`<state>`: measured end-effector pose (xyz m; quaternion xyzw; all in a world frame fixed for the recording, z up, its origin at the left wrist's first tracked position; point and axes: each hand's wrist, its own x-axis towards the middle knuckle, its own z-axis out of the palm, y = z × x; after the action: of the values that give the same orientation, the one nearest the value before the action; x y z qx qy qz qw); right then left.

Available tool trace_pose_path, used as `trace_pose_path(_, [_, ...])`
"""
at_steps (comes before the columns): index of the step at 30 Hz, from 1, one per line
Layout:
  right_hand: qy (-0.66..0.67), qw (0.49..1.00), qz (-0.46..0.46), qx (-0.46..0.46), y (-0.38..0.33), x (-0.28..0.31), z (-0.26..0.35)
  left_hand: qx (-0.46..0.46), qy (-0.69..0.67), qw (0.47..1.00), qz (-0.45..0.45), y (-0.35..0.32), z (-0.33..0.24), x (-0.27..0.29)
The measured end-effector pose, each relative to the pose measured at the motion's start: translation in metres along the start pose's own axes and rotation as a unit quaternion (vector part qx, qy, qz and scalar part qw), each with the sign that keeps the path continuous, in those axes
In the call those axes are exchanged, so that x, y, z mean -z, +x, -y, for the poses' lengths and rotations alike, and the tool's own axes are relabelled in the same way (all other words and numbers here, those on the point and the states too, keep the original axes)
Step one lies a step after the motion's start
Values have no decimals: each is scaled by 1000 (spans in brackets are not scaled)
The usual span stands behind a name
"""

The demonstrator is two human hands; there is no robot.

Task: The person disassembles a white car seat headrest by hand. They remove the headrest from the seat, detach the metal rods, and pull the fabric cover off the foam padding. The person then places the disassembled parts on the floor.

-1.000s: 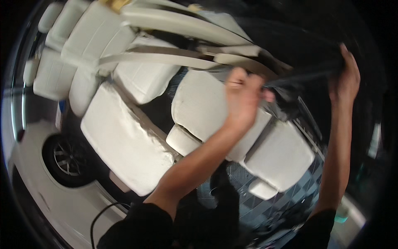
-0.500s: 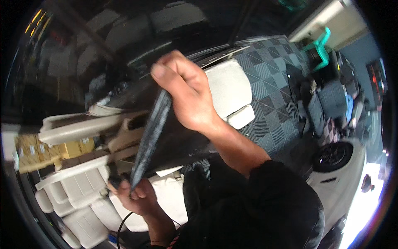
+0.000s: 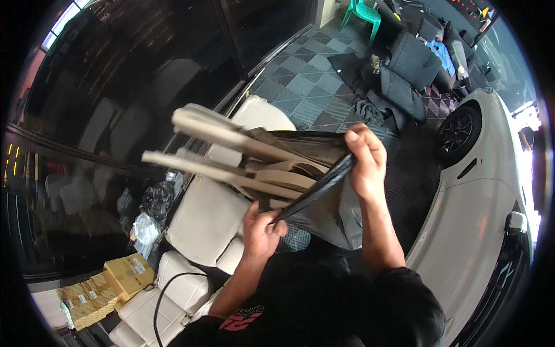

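My left hand (image 3: 261, 230) and my right hand (image 3: 365, 159) each grip an end of a dark grey cover sheet (image 3: 324, 202), stretched taut between them at chest height. The sheet drapes over long beige trim panels (image 3: 231, 156) that stick out to the left. Below the hands lie cream car seat cushions (image 3: 202, 222) on the floor.
A white car (image 3: 480, 214) with a black wheel stands at the right. Black car seats (image 3: 404, 69) and a green chair (image 3: 364, 14) are at the top right on grey checkered floor tiles. Yellow cardboard boxes (image 3: 107, 286) sit lower left; a dark glass wall fills the left.
The view has swung round. My hands have come closer together on the dark sheet, and the white car and black seats now show at the right.
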<state>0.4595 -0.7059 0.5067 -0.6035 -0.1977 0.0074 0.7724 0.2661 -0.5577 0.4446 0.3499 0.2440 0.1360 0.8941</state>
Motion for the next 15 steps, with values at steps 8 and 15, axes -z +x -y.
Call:
trace_pose_path(8, [-117, 983, -134, -50, 53, 192, -20, 197, 12, 979, 53, 134, 109, -134])
trace_pose_path(15, [-205, 963, -143, -99, 130, 313, -63, 253, 106, 958, 84, 261, 209, -208])
